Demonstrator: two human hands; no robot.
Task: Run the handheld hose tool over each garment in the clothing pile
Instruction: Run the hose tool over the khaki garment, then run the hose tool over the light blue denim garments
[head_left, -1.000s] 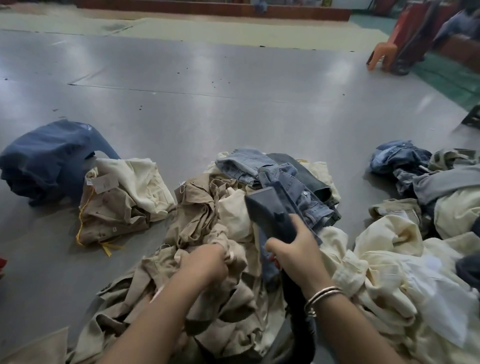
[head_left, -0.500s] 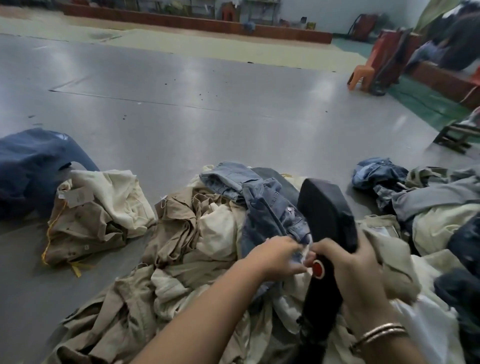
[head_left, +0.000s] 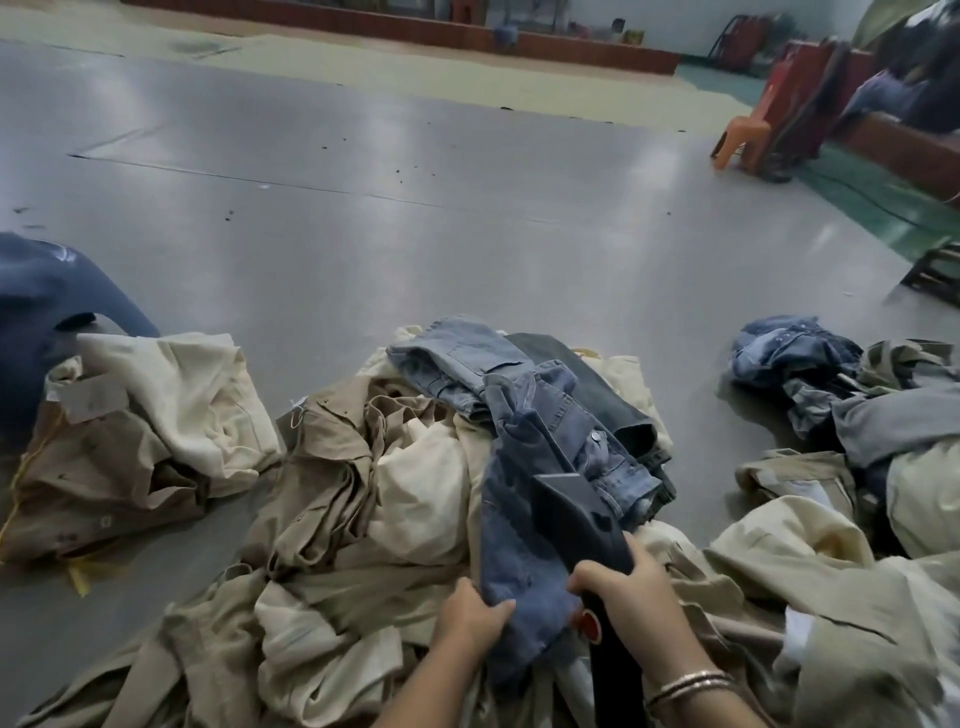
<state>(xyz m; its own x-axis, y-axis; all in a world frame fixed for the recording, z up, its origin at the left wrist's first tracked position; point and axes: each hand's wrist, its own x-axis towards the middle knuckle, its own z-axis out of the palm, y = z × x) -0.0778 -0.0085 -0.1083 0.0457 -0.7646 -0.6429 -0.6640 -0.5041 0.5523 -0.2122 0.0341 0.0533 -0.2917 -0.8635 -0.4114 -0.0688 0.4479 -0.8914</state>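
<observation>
While my right hand (head_left: 631, 597) is gripping the black hose tool (head_left: 576, 514) by its handle, my left hand (head_left: 470, 618) is pinching the blue jeans (head_left: 524, 467) atop the clothing pile (head_left: 337, 519). I'm judging the denim soft but weighty, best held by its hem.

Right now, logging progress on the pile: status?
Left hand grips blue denim garment. Right hand grips hose tool, head on the denim. Nothing in the way.
</observation>
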